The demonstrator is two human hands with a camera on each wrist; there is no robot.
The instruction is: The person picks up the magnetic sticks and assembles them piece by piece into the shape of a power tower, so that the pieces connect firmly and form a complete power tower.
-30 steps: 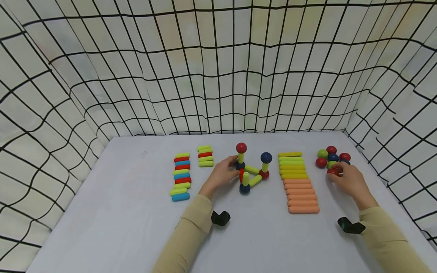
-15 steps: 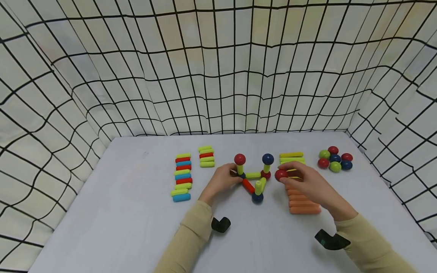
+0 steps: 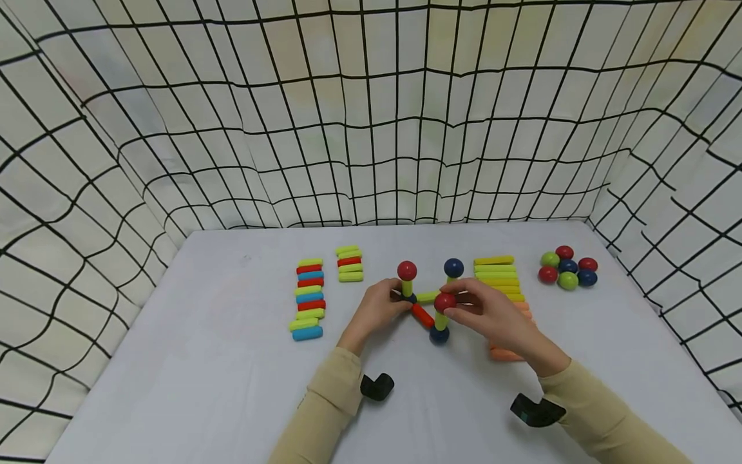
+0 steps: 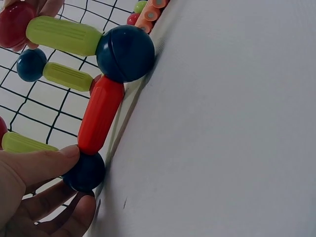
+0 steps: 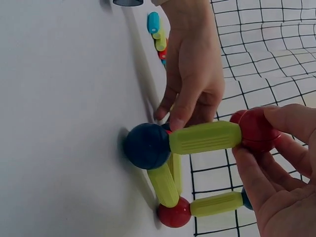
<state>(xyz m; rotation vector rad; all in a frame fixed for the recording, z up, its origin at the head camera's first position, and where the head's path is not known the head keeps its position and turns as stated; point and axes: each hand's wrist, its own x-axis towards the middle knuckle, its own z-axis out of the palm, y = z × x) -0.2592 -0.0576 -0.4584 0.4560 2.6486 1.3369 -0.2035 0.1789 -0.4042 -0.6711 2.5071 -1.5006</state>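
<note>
A triangular frame of balls and short rods stands on the white table in the head view, with upright rods at its corners. My left hand [image 3: 377, 309] holds the dark blue ball [image 4: 85, 174] at its left corner, beside a red rod [image 4: 101, 114]. The right hand [image 3: 495, 314] pinches a red ball [image 5: 260, 130] between thumb and fingers. That ball touches the top of the front yellow-green rod [image 5: 205, 138], which rises from another dark blue ball [image 5: 147, 145]. Another red ball [image 3: 407, 270] and a blue ball [image 3: 454, 267] top the other uprights.
Short coloured rods [image 3: 310, 292] lie in a column at the left, with a smaller group [image 3: 350, 261] behind. Longer yellow rods [image 3: 496, 273] and orange rods [image 3: 505, 355] lie right of the frame. Loose balls [image 3: 568, 280] cluster farther right. Black netting lines surround the table's back and sides.
My right hand has carried the red ball leftward from the cluster onto the front upright rod. The frame has turned and its front corner shifted right, while the left hand kept its hold.
</note>
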